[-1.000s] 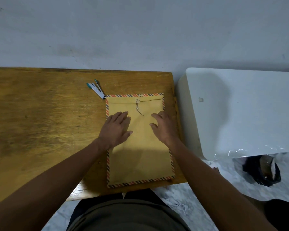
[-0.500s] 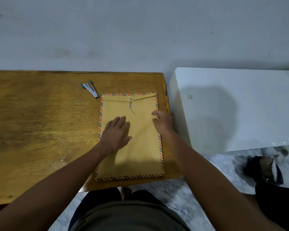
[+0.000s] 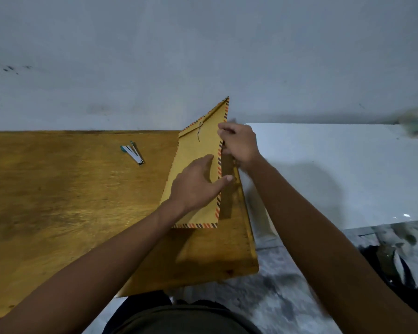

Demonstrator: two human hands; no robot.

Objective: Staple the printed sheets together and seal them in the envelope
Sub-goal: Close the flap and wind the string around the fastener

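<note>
Both forearms are bare with no sleeves showing, and a dark olive-grey garment point(image 3: 179, 319) covers the lap.

I see the envelope point(image 3: 195, 165), brown with a striped red, blue and dark border, tilted up on its left long edge near the desk's point(image 3: 58, 201) right edge, right side raised. Its flap is shut, string clasp at the top. The stapler point(image 3: 132, 152), teal and silver, lies flat near the desk's far edge.
</note>
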